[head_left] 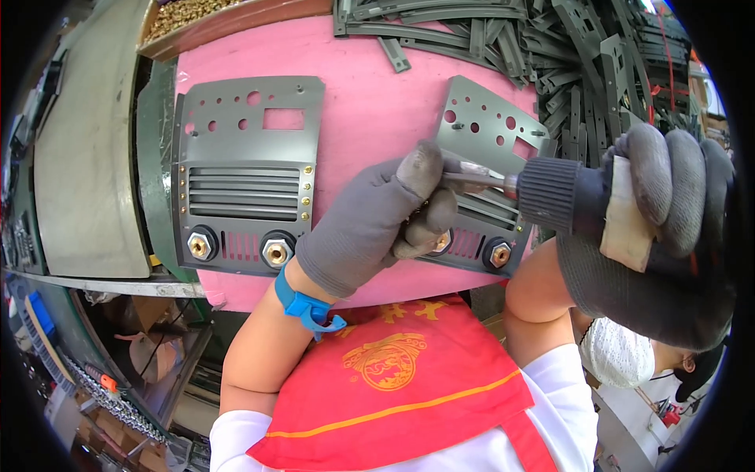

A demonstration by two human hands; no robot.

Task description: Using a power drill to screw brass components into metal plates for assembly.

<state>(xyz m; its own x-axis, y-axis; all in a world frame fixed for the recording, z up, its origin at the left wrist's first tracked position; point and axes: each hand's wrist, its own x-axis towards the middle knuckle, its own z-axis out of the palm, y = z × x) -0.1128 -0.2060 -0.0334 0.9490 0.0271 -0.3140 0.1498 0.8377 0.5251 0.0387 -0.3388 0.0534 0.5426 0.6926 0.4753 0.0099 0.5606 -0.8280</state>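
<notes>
My right hand (668, 185), in a dark grey glove, is closed around a black power screwdriver (550, 193) with a pale strip of tape on its body. Its bit (480, 181) points left, reaching the fingertips of my gloved left hand (377, 216). Those fingers are pinched at the bit's tip; what they hold is hidden. Below them lies a grey metal panel (487, 106) with holes, louvres and brass-cored sockets, partly covered by my left hand. To the left is a similar panel (228, 145), with small brass screws (307, 189) beside its louvres and two black sockets with hex nuts (277, 250).
Both panels rest on a pink sheet (362, 79). Small brass parts fill a box (236, 20) at the far left. Dark metal strips (582, 71) are heaped at the far right. A pale board (90, 141) stands left; another person (621, 354) is at lower right.
</notes>
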